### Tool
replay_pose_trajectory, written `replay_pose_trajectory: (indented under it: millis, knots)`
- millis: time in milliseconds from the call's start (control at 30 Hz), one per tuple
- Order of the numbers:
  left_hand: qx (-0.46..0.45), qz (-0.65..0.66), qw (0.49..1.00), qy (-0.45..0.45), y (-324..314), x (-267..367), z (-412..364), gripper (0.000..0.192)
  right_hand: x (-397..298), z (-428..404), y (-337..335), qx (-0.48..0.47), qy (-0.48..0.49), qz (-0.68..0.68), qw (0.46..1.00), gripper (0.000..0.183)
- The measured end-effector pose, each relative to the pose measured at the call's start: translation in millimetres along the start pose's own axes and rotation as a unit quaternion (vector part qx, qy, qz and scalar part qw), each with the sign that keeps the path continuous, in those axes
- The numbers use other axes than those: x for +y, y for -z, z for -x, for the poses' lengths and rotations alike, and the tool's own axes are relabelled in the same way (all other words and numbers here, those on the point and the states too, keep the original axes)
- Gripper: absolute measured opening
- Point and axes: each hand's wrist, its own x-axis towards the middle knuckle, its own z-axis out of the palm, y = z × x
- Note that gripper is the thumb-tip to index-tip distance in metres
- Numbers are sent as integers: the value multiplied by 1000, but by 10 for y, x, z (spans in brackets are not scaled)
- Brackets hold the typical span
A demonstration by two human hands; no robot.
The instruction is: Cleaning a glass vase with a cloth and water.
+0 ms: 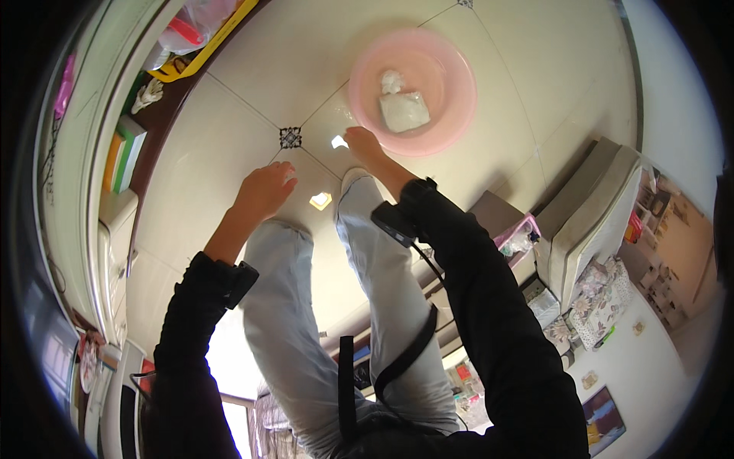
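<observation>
On the tiled floor stands a pink plastic basin [456, 123] holding water, a folded white cloth [405, 112] and a smaller crumpled white piece [392, 82]. My right hand [362, 146], fingers bent, is just outside the basin's near left rim; whether it holds anything cannot be told. My left hand [265, 188] is over the floor farther left, its fingers curled towards the thumb. A small pale patch shows between its fingertips, too unclear to name.
A low cabinet [117, 209] with books [129, 155] and a yellow tray [221, 43] runs along the left. To the right are a grey sofa [596, 212] and a pink-rimmed bin [516, 238]. My legs and one shoe [355, 174] are below my hands. Bright reflections lie on the tiles.
</observation>
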Motion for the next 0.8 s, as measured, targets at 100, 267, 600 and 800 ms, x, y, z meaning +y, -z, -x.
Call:
replay_pose_trajectory:
  millis: [100, 267, 600, 800]
  knots:
    - [11, 89, 994, 59, 1, 156, 182, 21, 4, 557, 238, 52, 14, 9, 999, 22]
    - [25, 189, 979, 69, -56, 712, -23, 23, 623, 719, 976, -101, -6, 280, 955, 28]
    - [-3, 279, 959, 56, -41, 1239, -503, 36, 24, 748, 1183, -27, -41, 72, 996, 29]
    - [-60, 316, 943, 89, -178, 1253, -922, 45, 214, 238, 1192, 3, 87, 217, 972, 24]
